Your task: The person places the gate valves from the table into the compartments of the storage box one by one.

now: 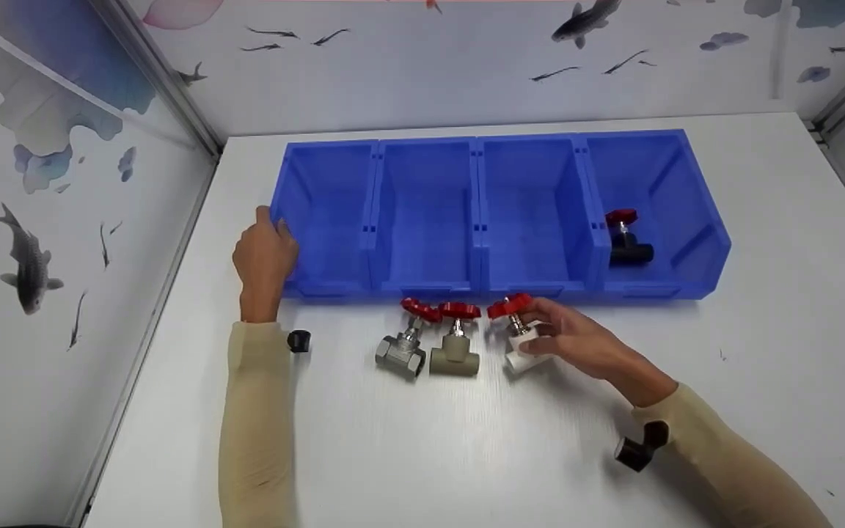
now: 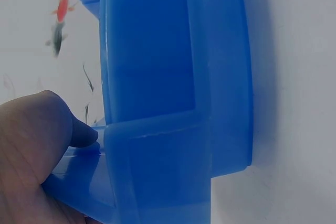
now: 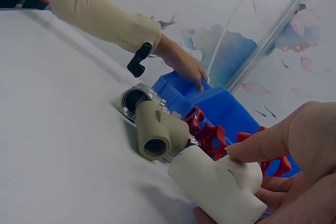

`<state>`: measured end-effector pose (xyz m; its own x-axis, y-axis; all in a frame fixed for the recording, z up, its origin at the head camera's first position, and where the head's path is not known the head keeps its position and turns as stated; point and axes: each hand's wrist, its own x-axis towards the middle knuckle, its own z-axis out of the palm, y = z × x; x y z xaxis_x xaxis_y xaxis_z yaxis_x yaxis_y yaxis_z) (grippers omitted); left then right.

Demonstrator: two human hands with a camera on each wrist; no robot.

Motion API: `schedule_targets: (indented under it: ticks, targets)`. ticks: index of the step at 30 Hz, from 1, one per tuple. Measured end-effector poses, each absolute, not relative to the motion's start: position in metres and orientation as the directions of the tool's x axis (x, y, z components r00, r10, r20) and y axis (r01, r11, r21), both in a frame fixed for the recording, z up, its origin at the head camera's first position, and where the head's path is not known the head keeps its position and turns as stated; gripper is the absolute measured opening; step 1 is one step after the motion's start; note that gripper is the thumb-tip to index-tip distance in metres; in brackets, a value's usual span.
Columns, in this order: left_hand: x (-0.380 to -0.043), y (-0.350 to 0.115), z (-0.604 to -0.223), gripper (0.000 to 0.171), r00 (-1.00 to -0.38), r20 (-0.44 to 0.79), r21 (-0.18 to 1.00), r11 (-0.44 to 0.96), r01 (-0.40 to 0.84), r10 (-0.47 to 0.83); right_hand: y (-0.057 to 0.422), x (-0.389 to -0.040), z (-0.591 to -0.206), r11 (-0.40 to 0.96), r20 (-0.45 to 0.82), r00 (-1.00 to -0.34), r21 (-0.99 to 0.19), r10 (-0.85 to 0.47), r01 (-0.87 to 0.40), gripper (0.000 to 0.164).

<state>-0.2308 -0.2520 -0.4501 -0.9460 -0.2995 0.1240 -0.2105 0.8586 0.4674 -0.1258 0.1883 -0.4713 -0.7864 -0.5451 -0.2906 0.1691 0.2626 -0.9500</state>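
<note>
My right hand (image 1: 576, 341) pinches a white plastic valve (image 1: 519, 361) with a red handwheel, thumb on its tee-shaped body. In the right wrist view the white valve (image 3: 218, 184) shows close up, its body tilted above the table. My left hand (image 1: 265, 253) grips the outer side wall of the leftmost blue bin (image 1: 283, 176), thumb over the rim in the left wrist view. Left of the white valve, an olive-beige valve (image 1: 455, 361) and a silver metal valve (image 1: 400, 355) lie side by side, both with red handwheels.
Blue bins stand joined in a row along the back of the white table (image 1: 408, 455). Inside the rightmost bin (image 1: 708, 249) lies a black valve (image 1: 631, 253) with a red handwheel. Printed panels (image 1: 408, 81) rise behind the table and at its left.
</note>
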Motion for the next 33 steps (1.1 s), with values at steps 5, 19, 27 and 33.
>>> schedule_targets:
  ticks: [5, 19, 27, 33]
  targets:
    - [-0.231, -0.252, -0.451, 0.043, -0.945, 0.123, 0.464, 0.859, -0.215, -0.303, 0.188, -0.127, -0.470, 0.224, -0.278, -0.785, -0.958, -0.554, 0.181, 0.057]
    - [-0.231, -0.252, -0.451, 0.043, -0.944, 0.137, 0.456, 0.865, -0.210, -0.301, 0.187, -0.128, -0.469, 0.263, -0.284, -0.789, -0.951, -0.544, 0.161, 0.055]
    - [-0.232, -0.252, -0.451, 0.042, -0.944, 0.139, 0.460, 0.864, -0.205, -0.298, 0.186, -0.127, -0.463, 0.251, -0.275, -0.794, -0.955, -0.542, 0.159, 0.051]
    - [-0.231, -0.253, -0.451, 0.042, -0.945, 0.133, 0.464, 0.861, -0.206, -0.298, 0.186, -0.127, -0.460, 0.271, -0.294, -0.800, -0.947, -0.523, 0.171, 0.055]
